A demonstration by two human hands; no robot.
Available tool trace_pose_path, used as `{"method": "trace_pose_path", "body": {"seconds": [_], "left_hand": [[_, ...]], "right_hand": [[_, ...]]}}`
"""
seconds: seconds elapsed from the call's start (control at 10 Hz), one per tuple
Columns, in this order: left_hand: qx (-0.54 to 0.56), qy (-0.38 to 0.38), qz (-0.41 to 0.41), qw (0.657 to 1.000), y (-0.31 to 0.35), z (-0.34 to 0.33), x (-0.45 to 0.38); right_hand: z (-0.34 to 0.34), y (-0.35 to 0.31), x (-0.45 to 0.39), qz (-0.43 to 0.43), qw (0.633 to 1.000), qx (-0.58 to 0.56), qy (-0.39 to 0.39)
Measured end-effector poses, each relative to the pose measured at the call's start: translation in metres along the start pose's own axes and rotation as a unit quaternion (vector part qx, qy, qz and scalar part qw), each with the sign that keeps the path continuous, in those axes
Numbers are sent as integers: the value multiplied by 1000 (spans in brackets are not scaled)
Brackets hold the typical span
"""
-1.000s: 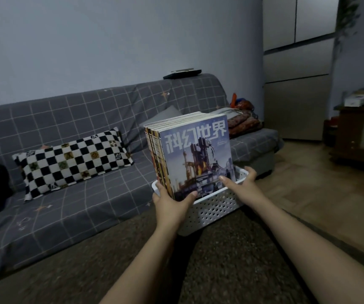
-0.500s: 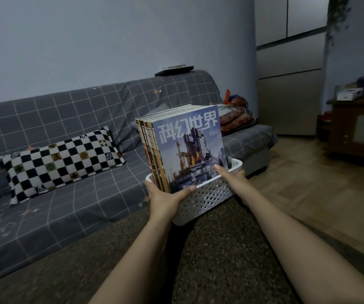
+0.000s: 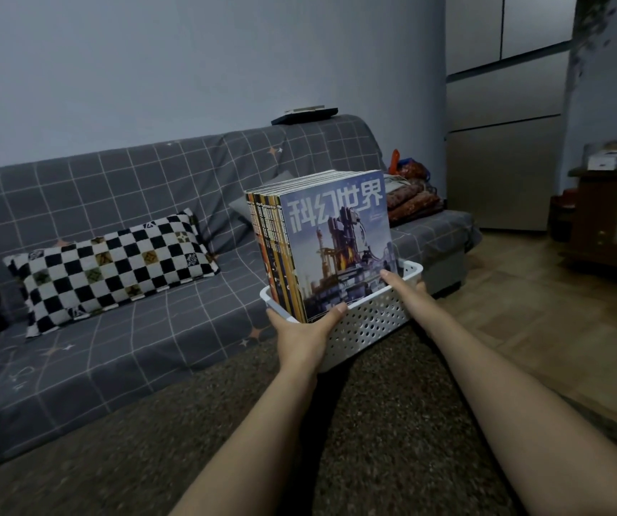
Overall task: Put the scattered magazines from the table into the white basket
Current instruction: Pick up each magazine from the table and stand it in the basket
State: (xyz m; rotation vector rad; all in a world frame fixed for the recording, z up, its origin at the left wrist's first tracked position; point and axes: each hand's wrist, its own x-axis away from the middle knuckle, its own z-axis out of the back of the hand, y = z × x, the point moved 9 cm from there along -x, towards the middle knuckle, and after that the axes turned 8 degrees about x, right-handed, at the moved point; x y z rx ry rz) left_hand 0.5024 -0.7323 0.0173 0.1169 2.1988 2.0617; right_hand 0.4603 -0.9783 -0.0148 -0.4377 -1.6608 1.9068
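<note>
Head view. I hold one white basket (image 3: 370, 322), perforated along its near wall, out in front of me above a dark carpet (image 3: 225, 441). My left hand (image 3: 301, 331) clasps the basket's near left corner, thumb laid over the rim against the front cover; my right hand (image 3: 407, 292) clasps the right side of the rim, thumb likewise on the cover, its fingers hidden behind the wall. One stack of magazines (image 3: 322, 247) stands upright inside the basket, leaning slightly left, spines toward me; I count roughly seven or eight spines, though the dim light blurs the exact number. The front cover shows four large white characters over a blue tower scene. Behind lies one grey checked sofa (image 3: 113, 329) bearing two black-and-white chequered cushions (image 3: 113, 266), one largely cut off at the left edge.
</note>
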Motion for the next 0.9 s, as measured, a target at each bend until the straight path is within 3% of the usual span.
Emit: {"method": "trace_pose_path", "body": {"seconds": [0.6, 0.8, 0.9], "left_hand": [[10, -30, -14, 999, 0, 1, -7], [17, -81, -31, 996, 23, 12, 33], [-37, -76, -83, 993, 62, 29, 70]], "right_hand": [[4, 5, 19, -3, 1000, 10, 24], [17, -28, 75, 72, 993, 86, 35], [23, -56, 122, 102, 986, 110, 75]]}}
